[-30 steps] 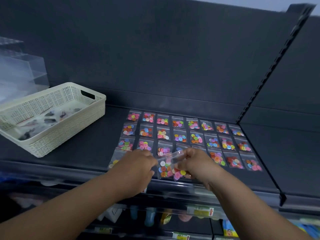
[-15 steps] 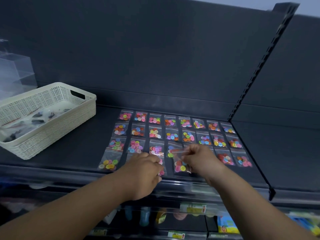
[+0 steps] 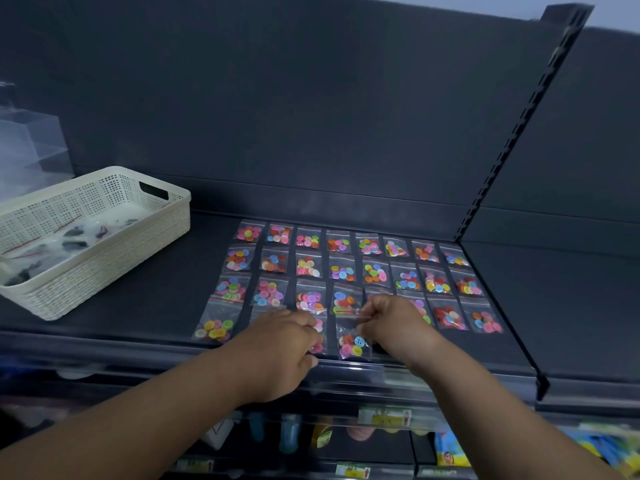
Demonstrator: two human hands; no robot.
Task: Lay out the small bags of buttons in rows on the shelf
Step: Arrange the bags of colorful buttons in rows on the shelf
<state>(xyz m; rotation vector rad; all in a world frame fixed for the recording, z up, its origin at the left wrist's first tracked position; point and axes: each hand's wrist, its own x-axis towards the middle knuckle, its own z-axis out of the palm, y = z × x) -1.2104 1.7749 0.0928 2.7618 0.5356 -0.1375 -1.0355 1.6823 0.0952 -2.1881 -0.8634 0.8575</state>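
Small clear bags of coloured buttons (image 3: 341, 271) lie in rows on the dark shelf (image 3: 156, 299), several per row. My right hand (image 3: 391, 325) pinches the top edge of one bag (image 3: 351, 342) that lies in the front row near the shelf's front edge. My left hand (image 3: 280, 344) rests with curled fingers on another bag (image 3: 318, 336) just to its left and covers most of it. At the left end of the front row lies a bag of yellow buttons (image 3: 215, 329).
A cream perforated basket (image 3: 114, 258) stands on the shelf at the left, with several clear bags of dark items inside. Clear plastic boxes (image 3: 27, 147) stand behind it. A slotted upright (image 3: 512, 140) bounds the shelf on the right. Lower shelves hold packaged goods.
Both hands held bags together in the air over the front row. They have parted; the right hand's bag now lies on the shelf and the left hand has come down beside it.
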